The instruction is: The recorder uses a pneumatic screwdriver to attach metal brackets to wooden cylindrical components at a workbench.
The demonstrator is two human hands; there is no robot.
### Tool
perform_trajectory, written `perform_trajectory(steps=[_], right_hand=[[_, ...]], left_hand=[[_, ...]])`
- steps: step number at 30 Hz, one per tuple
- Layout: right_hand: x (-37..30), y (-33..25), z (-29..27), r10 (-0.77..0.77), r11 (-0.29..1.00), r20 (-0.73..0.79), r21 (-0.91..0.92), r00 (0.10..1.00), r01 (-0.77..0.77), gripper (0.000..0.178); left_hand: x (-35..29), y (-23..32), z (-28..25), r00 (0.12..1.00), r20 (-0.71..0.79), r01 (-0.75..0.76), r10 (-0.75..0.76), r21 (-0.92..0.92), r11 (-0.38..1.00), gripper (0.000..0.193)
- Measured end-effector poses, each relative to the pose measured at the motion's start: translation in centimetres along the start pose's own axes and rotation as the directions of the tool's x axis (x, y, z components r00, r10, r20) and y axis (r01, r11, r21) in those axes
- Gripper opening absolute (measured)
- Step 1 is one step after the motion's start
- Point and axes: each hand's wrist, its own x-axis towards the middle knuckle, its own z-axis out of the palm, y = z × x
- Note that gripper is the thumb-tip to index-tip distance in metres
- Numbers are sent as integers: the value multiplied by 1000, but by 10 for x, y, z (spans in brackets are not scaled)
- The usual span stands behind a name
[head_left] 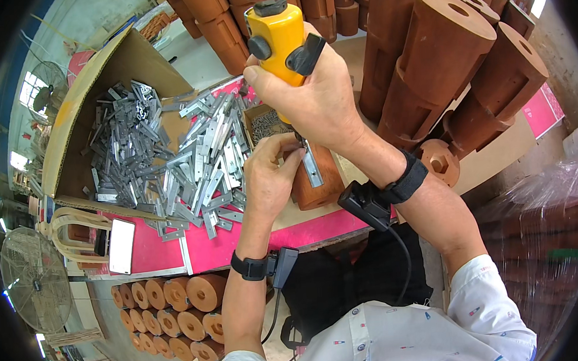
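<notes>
My right hand (323,92) is wrapped round a yellow power screwdriver (281,38), held upright with its bit end down. Beneath the bit lies a flat silver metal strip with holes (312,169), on top of a reddish-brown wooden piece (319,186). Beside the bit, my left hand (269,175) pinches with thumb and forefinger at the strip's far end. Whatever is between those fingertips is too small and too covered to make out. Just behind the left hand sits a small open box of screws (266,124).
Loose metal strips (215,158) are heaped left of my hands, spilling from a tipped cardboard box (68,138). Brown wooden cylinders (439,45) stand stacked at the right and back. A phone (121,245) with a lit screen is at the left edge. More cylinders (177,293) lie below the table.
</notes>
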Motion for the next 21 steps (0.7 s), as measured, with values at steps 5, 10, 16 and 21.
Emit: perform_trajectory(steps=[5, 10, 16, 21], right_hand=[[-2, -4, 3, 31, 999, 22, -12, 999, -31, 48], [-2, -5, 2, 35, 997, 26, -69, 999, -34, 50], [-4, -4, 4, 88, 996, 47, -5, 995, -88, 53], [-5, -4, 4, 76, 997, 80, -37, 994, -73, 53]], left_hand=[[-3, 1, -3, 1000, -5, 16, -16, 0, 1000, 21], [-9, 14, -11, 983, 182, 7, -34, 144, 990, 67], [-22, 16, -12, 943, 325, 12, -78, 202, 979, 122], [-25, 12, -10, 950, 304, 18, -71, 172, 985, 128]])
